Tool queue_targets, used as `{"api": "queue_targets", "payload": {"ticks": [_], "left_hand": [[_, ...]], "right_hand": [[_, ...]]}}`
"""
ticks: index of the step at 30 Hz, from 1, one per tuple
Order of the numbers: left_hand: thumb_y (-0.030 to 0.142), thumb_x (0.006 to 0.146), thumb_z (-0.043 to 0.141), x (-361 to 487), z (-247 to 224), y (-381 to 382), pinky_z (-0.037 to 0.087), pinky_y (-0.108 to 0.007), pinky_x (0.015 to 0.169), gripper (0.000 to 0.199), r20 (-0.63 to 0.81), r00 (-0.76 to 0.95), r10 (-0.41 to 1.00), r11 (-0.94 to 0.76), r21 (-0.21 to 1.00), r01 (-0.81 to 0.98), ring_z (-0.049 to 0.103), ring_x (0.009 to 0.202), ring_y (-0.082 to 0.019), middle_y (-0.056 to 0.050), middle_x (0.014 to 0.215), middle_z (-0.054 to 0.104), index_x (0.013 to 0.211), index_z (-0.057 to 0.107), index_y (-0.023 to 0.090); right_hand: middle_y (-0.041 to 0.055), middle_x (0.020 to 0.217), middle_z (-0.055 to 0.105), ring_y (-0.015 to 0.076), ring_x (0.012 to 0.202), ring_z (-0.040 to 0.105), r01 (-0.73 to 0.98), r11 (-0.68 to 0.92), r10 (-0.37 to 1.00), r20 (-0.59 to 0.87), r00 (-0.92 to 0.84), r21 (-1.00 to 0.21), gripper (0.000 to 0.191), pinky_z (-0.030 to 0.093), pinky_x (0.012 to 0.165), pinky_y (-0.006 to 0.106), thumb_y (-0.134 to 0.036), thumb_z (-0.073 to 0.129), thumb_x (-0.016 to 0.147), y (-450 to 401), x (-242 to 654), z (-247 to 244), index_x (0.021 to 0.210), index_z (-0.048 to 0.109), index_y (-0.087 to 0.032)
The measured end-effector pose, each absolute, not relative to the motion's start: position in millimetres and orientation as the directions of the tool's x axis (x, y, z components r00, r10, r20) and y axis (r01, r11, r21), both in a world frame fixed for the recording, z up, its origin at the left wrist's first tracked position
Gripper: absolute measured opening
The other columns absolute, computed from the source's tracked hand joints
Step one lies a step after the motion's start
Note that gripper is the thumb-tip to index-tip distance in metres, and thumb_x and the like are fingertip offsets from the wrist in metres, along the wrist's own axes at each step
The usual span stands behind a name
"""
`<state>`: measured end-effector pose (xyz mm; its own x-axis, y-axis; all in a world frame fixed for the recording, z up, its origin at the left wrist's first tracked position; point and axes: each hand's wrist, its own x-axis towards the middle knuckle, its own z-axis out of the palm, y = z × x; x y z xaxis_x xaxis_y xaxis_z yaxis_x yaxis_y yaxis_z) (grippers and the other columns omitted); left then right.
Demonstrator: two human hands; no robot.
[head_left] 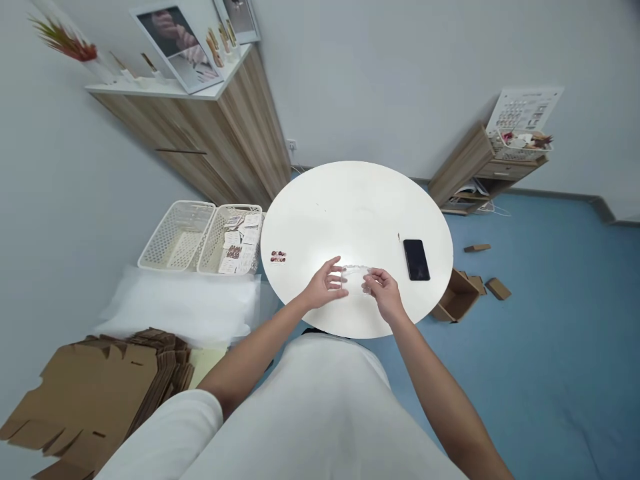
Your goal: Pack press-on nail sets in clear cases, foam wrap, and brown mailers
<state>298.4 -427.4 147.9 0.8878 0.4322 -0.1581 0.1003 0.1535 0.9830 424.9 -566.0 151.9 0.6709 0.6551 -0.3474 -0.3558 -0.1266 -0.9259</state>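
Between my hands, above the white round table [357, 200], is a clear plastic piece [355, 281] with a jagged upper edge; its exact kind is hard to make out. My right hand [383, 290] pinches its right side between thumb and fingers. At the left edge, my left hand [325, 287] has its fingers stretched and apart, the tips overlapping or touching the plastic. Further left on the table lies a small set of dark red and pink press-on nails [278, 257]. A black phone [417, 260] rests to the right of my right hand, with a tiny gold-coloured item [399, 237] near it.
Left of the table stand two white baskets, one holding white cards [243, 237], the other [175, 233] beside it. White wrapping sheets [185, 303] and flattened cardboard boxes [100, 387] lie nearer me. An open cardboard box [457, 297] sits on the floor at right. Wooden cabinets [240, 127] line the wall.
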Motion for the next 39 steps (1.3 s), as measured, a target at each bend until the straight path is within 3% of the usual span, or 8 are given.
{"api": "queue_targets", "payload": {"ticks": [3,9,13,17,20,23,35,39], "left_hand": [[0.022,0.053,0.077,293.3,137.6,-437.8,0.045,-0.034,0.080,0.095,-0.169,0.899,0.405,0.138,0.983,0.123,0.058,0.087,-0.015,-0.009,0.113,0.048,0.132,0.024,0.032],[0.021,0.063,0.071,296.4,126.4,-439.8,0.046,-0.034,0.077,0.087,-0.211,0.912,0.353,0.275,0.955,0.115,0.058,0.077,-0.011,-0.005,0.100,0.052,0.134,0.022,0.030],[0.018,0.058,0.073,296.4,125.4,-432.5,0.047,-0.034,0.075,0.094,-0.217,0.941,0.258,0.210,0.964,0.165,0.058,0.073,-0.010,-0.002,0.095,0.050,0.134,0.021,0.032],[0.019,0.059,0.072,299.6,126.3,-429.1,0.047,-0.032,0.071,0.086,-0.201,0.947,0.249,0.131,0.976,0.173,0.058,0.074,-0.012,-0.002,0.092,0.050,0.131,0.028,0.030],[0.019,0.060,0.072,302.9,125.7,-431.5,0.047,-0.032,0.070,0.083,-0.175,0.949,0.262,0.128,0.981,0.145,0.058,0.076,-0.013,-0.002,0.091,0.050,0.130,0.030,0.030],[0.019,0.058,0.073,305.8,123.3,-436.8,0.047,-0.032,0.070,0.090,-0.184,0.939,0.291,0.175,0.975,0.137,0.058,0.075,-0.012,-0.002,0.093,0.050,0.132,0.023,0.031],[0.021,0.054,0.076,318.4,104.2,-454.5,0.047,-0.034,0.074,0.084,-0.223,0.904,0.365,0.293,0.949,0.116,0.058,0.081,-0.015,-0.004,0.093,0.054,0.126,0.034,0.025],[0.020,0.055,0.075,322.6,96.3,-456.1,0.047,-0.033,0.074,0.085,-0.272,0.892,0.360,0.360,0.923,0.136,0.057,0.083,-0.014,-0.006,0.101,0.052,0.129,0.032,0.026]], "right_hand": [[-0.0010,0.081,0.051,0.0117,0.063,0.058,-0.382,-0.095,0.580,-0.363,0.729,-0.919,0.035,0.050,0.063,0.032,-0.042,0.065,0.063,-568.1,414.6,149.8,0.088,0.050,-0.023],[0.0001,0.088,0.052,0.0118,0.065,0.059,-0.293,-0.155,0.561,-0.328,0.760,-0.944,0.039,0.051,0.066,0.033,-0.043,0.058,0.068,-569.2,402.5,146.2,0.101,0.044,-0.025],[0.0060,0.110,0.050,0.0109,0.063,0.059,-0.071,-0.290,0.627,-0.245,0.740,-0.954,0.036,0.049,0.066,0.034,-0.041,0.055,0.072,-575.0,409.8,148.3,0.103,0.046,-0.025],[0.0087,0.132,0.035,0.0152,0.078,0.057,0.239,-0.306,0.832,-0.137,0.538,-0.921,0.041,0.049,0.072,0.037,-0.036,0.065,0.063,-579.0,425.7,155.4,0.100,0.052,-0.025],[0.0083,0.133,0.034,0.0184,0.086,0.054,0.412,-0.263,0.919,-0.096,0.383,-0.872,0.050,0.047,0.078,0.041,-0.031,0.070,0.057,-577.9,435.9,156.6,0.103,0.051,-0.026],[0.0091,0.127,0.041,0.0182,0.082,0.054,0.487,-0.239,0.930,-0.053,0.365,-0.840,0.043,0.046,0.079,0.043,-0.028,0.066,0.060,-575.9,442.8,151.5,0.101,0.051,-0.025],[0.0075,0.111,0.055,0.0174,0.075,0.055,0.328,-0.141,0.927,-0.008,0.374,-0.934,0.041,0.046,0.071,0.036,-0.029,0.070,0.050,-573.6,468.3,135.2,0.089,0.056,-0.024],[0.0052,0.103,0.059,0.0154,0.071,0.056,0.175,-0.254,0.913,-0.175,0.370,-0.951,0.042,0.046,0.066,0.033,-0.033,0.071,0.050,-568.6,478.6,131.7,0.088,0.055,-0.023]]}}
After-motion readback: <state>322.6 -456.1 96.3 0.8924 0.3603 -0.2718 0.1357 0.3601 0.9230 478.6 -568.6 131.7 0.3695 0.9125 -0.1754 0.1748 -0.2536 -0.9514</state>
